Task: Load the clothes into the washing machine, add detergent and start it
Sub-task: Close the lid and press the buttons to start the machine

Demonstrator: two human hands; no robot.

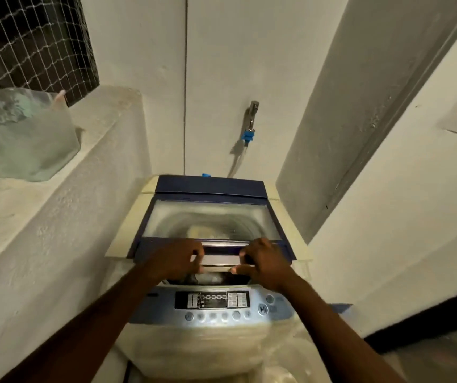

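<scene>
Both hands grip the front handle of the washing machine's lid [213,221]: left hand [179,258] and right hand [263,262], fingers curled around the silver bar. The lid sits slightly raised (something pale, blurred, shows through its glass). The control panel [213,302] lies just below.

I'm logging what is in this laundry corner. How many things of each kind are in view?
Washing machine: 1
Hands, left hand and right hand, on the lid: 2
Wall tap: 1
Plastic bag on the ledge: 1
Total: 5
</scene>
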